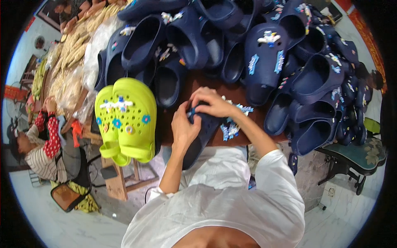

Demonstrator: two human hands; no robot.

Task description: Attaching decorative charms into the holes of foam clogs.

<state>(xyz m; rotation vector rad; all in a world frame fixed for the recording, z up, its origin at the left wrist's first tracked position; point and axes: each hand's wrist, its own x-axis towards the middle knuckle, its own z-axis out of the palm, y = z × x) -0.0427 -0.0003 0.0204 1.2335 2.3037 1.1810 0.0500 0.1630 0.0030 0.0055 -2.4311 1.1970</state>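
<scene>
A navy foam clog [196, 145] lies at the table's near edge, its open heel end toward my body. My left hand [185, 126] grips it from the left, thumb against the toe part. My right hand [214, 103] reaches over from the right, with bent fingers pressed onto the same toe part. Whether a small charm sits between my fingertips is hidden. Loose blue and white shoe charms [232, 129] lie on the brown tabletop [198, 84] just right of the clog. To the left stands a pair of lime green clogs [126, 120] decorated with charms.
Many navy clogs [312, 78] are heaped along the far and right sides, several bearing charms. A clear plastic bag [97, 51] lies at the far left. Beyond it another person [43, 144] sits at a table of pale, long pods. A green-topped chair [359, 155] stands at right.
</scene>
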